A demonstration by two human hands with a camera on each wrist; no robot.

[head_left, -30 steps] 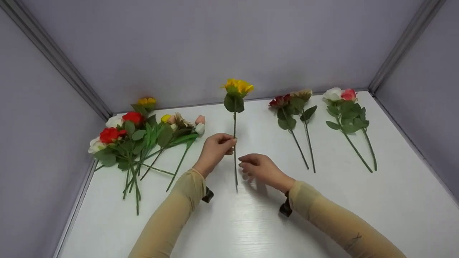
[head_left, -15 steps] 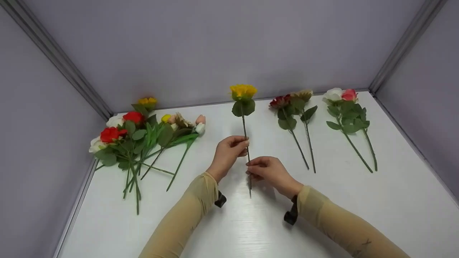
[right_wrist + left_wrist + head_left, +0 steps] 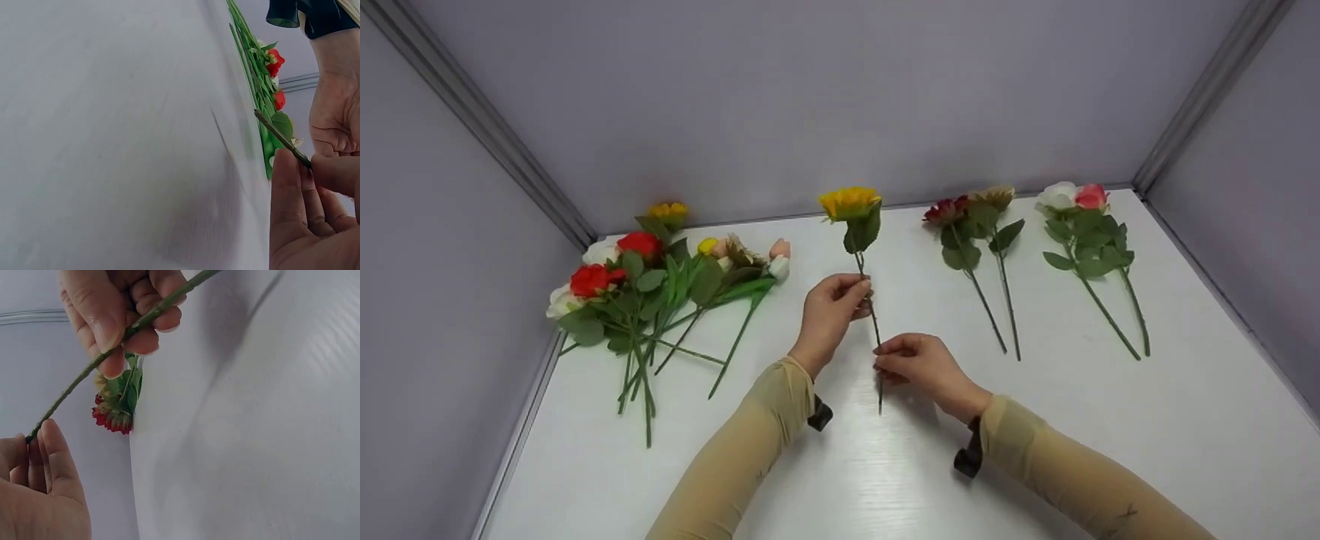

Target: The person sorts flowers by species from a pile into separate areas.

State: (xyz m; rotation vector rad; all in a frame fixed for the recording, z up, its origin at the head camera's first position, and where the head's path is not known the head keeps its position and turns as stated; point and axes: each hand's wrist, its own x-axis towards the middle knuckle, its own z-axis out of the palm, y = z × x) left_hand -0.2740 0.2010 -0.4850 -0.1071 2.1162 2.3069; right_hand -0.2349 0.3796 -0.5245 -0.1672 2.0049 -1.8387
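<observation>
A yellow sunflower [image 3: 850,203] with green leaves is held above the table, its long stem slanting down. The thumb and fingers of my left hand [image 3: 834,315] pinch the upper stem, below the leaves. Lower on the same stem [image 3: 73,382], my right hand [image 3: 928,369] pinches it between thumb and fingertips. The stem's bare end [image 3: 269,122] sticks out past the right fingers. Neither wrist view shows the sunflower's head.
A heap of mixed flowers [image 3: 637,300], red, white and yellow, lies at the table's left. Right of centre rest a dark red flower [image 3: 946,213] and a beige one [image 3: 994,198]. Farther right lie a white rose [image 3: 1057,196] and a pink rose [image 3: 1090,197]. Walls [image 3: 840,90] enclose the table.
My right hand, apart from the stem one second ago, now pinches it. The sunflower shifted right, then its head tilted left and turned, with its leaves swinging to the right.
</observation>
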